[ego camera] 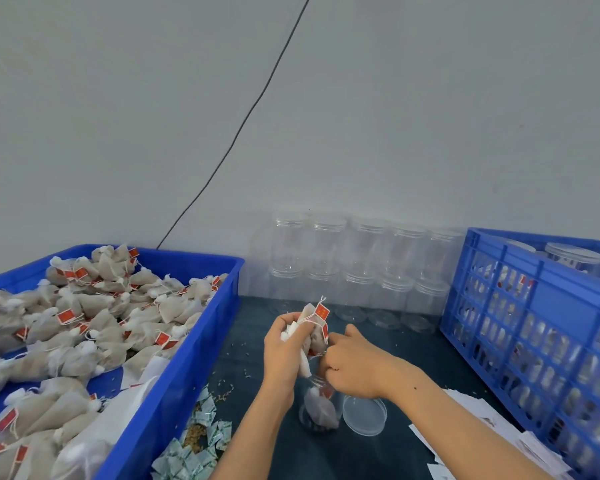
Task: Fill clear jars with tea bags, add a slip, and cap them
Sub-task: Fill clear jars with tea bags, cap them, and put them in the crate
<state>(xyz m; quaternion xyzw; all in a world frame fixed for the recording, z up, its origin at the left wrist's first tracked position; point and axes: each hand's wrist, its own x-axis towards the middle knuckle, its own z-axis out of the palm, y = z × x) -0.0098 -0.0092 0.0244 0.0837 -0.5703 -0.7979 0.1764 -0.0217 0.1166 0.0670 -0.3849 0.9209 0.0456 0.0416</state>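
Clear plastic catches the light where an open jar [318,407] stands on the dark table [409,348], a few tea bags already inside it. Both bare forearms reach in from the near edge and meet just above its mouth. Her left hand [286,344] is curled around a bunch of tea bags [310,329], red tags and strings sticking up past the knuckles. Her right hand [352,367] is bent at the wrist, thumb raised, fingers curled in against the lower end of that same bunch right at the jar's rim; whether they pinch a bag I cannot tell. One clear lid [364,415] lies flat just right of the jar. At the wall, capped empty jars [362,258] stand in two stacked rows of five, ten that I can count. One blue tray [187,368] on the left holds heaped tea bags, too many to count, and one blue crate [534,306] on the right holds filled jars.
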